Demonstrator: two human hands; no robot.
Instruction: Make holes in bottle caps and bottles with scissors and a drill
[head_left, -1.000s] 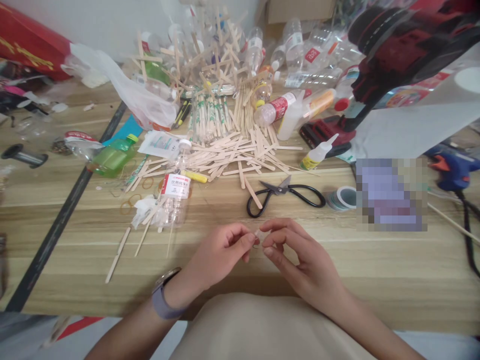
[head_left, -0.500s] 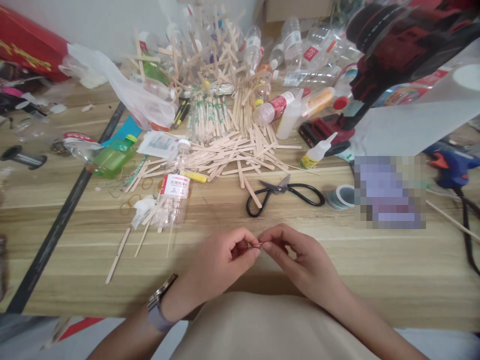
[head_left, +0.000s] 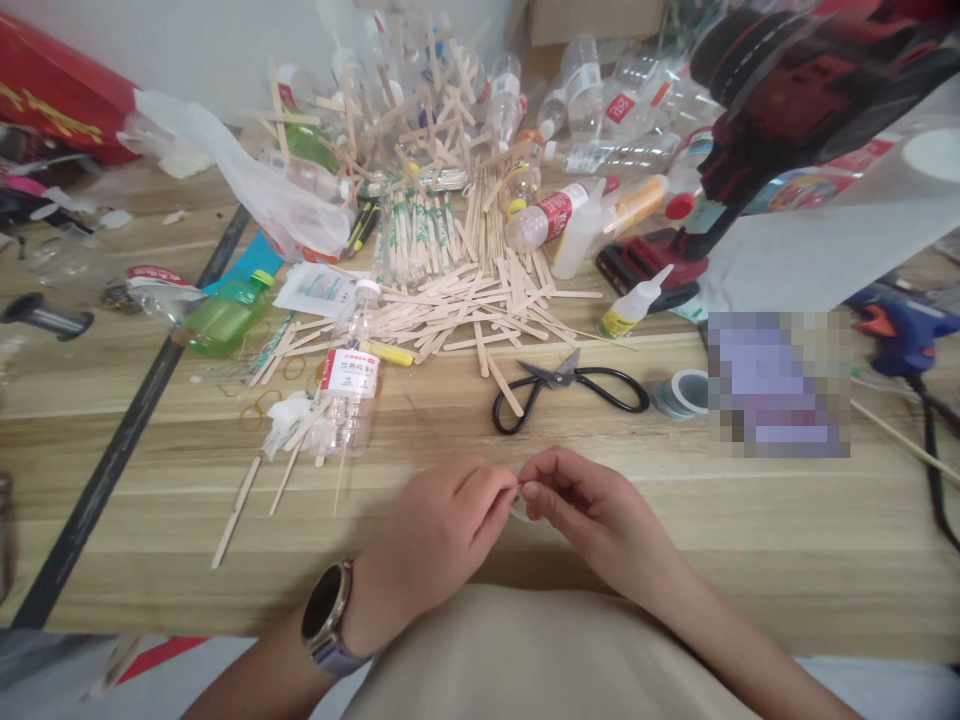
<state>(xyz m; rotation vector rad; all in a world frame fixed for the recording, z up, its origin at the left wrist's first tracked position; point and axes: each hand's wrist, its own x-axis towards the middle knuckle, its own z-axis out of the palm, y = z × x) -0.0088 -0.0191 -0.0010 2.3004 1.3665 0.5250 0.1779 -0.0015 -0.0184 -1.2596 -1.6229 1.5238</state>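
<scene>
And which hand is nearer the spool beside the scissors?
Right: the right hand is short of the spool and to its left; the left hand is farther left.

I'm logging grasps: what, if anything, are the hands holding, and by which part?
The left hand and right hand appear to pinch a small pale piece between them. It is mostly covered, so which part they grip cannot be told.
</scene>
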